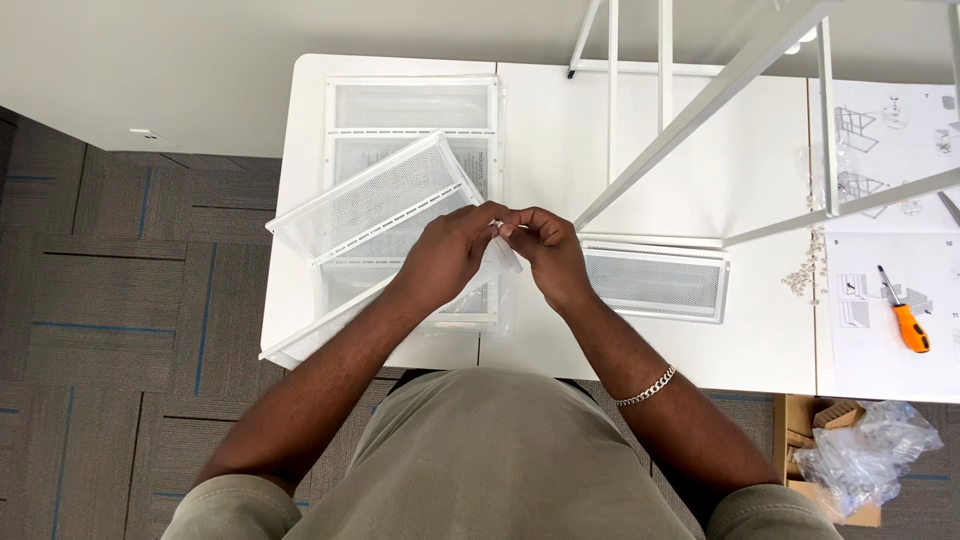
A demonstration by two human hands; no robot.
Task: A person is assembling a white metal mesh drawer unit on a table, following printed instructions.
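- Left hand [447,252] and right hand [545,250] brought together above the white counter [545,140], fingertips meeting on a small white part [497,228]; too small to name more exactly.
- Both hands narrow, pinched on that part from either side; held up off the counter, seemingly for a close look or for fine fingerwork.
- Part right at the fingertips, between the two hands, just above the near edge of the mesh trays.
- White mesh trays [375,195] stacked askew under and beyond the left hand, likely laid out within easy reach.
- Another mesh panel [660,283] flat just beside the right hand, on its outer side.
- White metal frame [700,105] rising beyond the right hand, tilted across the view.
- Instruction sheet [880,170], heap of small white fasteners [800,278] and orange-handled screwdriver [908,322] well apart, out past the right hand.
- Crumpled plastic bag [865,455] in a cardboard box on the floor, below the right elbow.
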